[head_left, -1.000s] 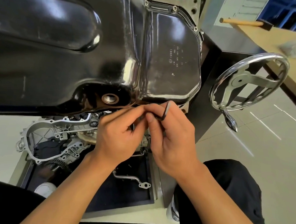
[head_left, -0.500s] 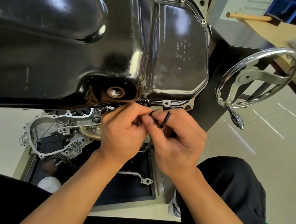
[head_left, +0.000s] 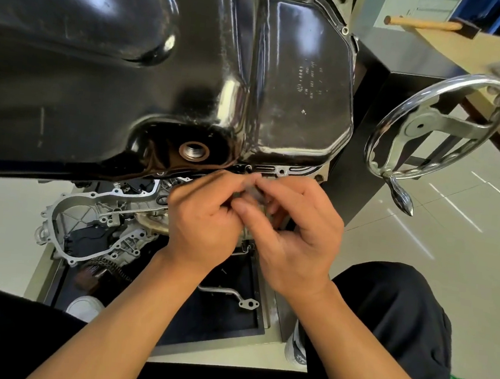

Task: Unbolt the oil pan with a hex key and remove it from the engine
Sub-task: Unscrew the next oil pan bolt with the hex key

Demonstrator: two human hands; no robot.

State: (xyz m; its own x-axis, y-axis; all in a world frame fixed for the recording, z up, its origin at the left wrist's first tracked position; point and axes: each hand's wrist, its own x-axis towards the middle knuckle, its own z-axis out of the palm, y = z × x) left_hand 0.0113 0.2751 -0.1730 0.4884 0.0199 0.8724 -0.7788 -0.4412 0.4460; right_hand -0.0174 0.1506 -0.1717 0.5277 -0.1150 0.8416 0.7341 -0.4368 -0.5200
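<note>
Now, oil pan: the glossy black pressed-steel oil pan [head_left: 194, 61] is filling the upper frame, its left and top edges running out of view; it is sitting on the engine, which is almost wholly hidden beneath it.
Flange: the pan's near rim [head_left: 281, 171] is showing one bolt hole just above the fingers; whether it is holding a bolt is too small to tell.
Drain hole: a round threaded opening [head_left: 193, 151] is facing the camera, left of the hands.
Left hand: the left hand [head_left: 205, 224] is curling its fingers with thumb and forefinger meeting at the rim; what they are pinching is blurred.
Right hand: the right hand [head_left: 296, 239] is touching the left at the fingertips, fingers bent inward; whether either hand is gripping the hex key cannot be told.
Cover: a silver cast-aluminium cover [head_left: 92, 223] is lying below the pan, partly hidden by the left wrist.
Tray: a black rectangular tray [head_left: 218, 317] is holding a bent metal tube with a flanged end [head_left: 232, 294], both partly covered by the forearms.
Handwheel: a chrome spoked handwheel [head_left: 438, 128] is standing right of the pan, well apart from the hands.
Hammer: a wooden-handled hammer [head_left: 423, 22] is lying on the far bench, its head cut off by the frame.
</note>
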